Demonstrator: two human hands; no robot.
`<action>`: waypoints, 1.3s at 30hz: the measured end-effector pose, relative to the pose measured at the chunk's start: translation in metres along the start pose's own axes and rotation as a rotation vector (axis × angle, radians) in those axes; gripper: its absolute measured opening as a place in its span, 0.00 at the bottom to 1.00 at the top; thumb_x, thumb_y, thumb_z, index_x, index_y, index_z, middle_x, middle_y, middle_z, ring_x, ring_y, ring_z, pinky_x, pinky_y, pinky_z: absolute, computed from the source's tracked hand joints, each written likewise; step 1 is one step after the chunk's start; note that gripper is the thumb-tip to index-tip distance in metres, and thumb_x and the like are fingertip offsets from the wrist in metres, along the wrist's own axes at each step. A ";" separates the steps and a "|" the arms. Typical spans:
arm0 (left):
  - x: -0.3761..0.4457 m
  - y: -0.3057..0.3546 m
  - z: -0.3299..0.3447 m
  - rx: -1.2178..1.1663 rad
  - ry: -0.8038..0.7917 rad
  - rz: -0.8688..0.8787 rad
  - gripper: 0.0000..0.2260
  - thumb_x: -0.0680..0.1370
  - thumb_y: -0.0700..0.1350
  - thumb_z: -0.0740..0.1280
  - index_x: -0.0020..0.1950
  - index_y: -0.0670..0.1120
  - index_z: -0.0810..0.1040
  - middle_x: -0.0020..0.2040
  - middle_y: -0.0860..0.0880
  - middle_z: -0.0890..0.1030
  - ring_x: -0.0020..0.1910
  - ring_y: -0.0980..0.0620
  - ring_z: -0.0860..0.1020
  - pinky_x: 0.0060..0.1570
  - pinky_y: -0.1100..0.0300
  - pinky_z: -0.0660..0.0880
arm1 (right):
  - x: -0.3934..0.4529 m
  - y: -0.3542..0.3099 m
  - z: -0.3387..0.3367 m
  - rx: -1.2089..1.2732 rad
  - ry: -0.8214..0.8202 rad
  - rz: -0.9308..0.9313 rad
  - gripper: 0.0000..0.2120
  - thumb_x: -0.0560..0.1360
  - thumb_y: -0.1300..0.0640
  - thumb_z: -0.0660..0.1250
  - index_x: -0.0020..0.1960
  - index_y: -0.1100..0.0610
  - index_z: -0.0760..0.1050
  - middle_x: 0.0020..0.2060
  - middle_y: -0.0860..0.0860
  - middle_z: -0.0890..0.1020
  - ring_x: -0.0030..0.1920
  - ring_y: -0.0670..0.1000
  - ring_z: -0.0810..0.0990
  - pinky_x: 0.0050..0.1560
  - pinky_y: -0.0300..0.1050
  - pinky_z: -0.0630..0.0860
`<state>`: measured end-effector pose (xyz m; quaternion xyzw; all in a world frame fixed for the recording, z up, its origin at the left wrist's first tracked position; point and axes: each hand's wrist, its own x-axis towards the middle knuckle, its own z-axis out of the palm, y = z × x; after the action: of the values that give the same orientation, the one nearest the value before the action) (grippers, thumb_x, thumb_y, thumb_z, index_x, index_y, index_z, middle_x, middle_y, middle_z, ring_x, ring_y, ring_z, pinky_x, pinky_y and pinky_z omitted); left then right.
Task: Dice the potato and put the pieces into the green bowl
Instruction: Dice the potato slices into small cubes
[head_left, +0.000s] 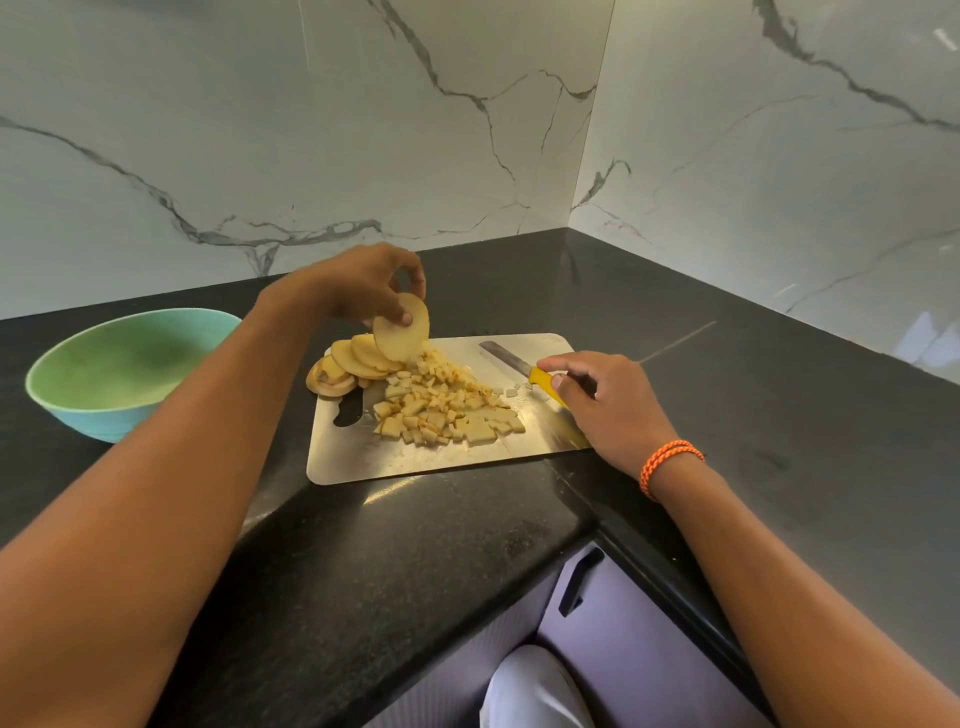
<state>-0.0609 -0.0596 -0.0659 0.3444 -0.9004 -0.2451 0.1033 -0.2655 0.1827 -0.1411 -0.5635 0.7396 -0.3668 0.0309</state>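
A steel cutting board (374, 457) lies on the black counter. On it sits a pile of diced potato (447, 405), with several round potato slices (353, 361) fanned at the board's far left. My left hand (358, 283) pinches one potato slice (401, 327), lifted above the fanned ones. My right hand (608, 405) grips the yellow handle of a knife (511, 358) whose blade lies flat on the board's right part. The green bowl (122, 371) stands on the counter left of the board, with no pieces visible inside.
White marble walls (363, 130) close the counter's back and right sides, meeting in a corner. The black counter (415, 561) has its front edge just below the board. A lilac drawer with a dark handle (579, 579) is underneath.
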 end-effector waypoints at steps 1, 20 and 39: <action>-0.001 0.002 -0.003 0.015 0.035 0.015 0.13 0.77 0.36 0.76 0.56 0.50 0.79 0.55 0.42 0.83 0.53 0.41 0.82 0.43 0.51 0.80 | 0.000 0.000 0.000 0.002 0.004 0.003 0.13 0.83 0.57 0.65 0.65 0.52 0.82 0.63 0.49 0.82 0.62 0.48 0.78 0.64 0.44 0.76; 0.015 0.049 0.083 -0.157 0.138 0.203 0.15 0.78 0.47 0.77 0.64 0.52 0.84 0.59 0.51 0.86 0.54 0.53 0.84 0.52 0.55 0.83 | 0.002 -0.001 -0.001 -0.129 0.185 0.120 0.14 0.83 0.54 0.65 0.66 0.56 0.81 0.60 0.52 0.84 0.59 0.51 0.80 0.62 0.48 0.77; 0.012 0.035 0.064 0.004 0.064 0.230 0.04 0.77 0.46 0.78 0.50 0.51 0.87 0.49 0.55 0.86 0.51 0.56 0.82 0.53 0.55 0.80 | -0.004 -0.021 -0.002 -0.269 0.038 0.142 0.10 0.80 0.51 0.69 0.58 0.54 0.80 0.44 0.50 0.81 0.44 0.49 0.80 0.49 0.49 0.82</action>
<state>-0.1118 -0.0216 -0.1028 0.2467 -0.9306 -0.2190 0.1585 -0.2484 0.1851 -0.1287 -0.5019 0.8205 -0.2717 -0.0332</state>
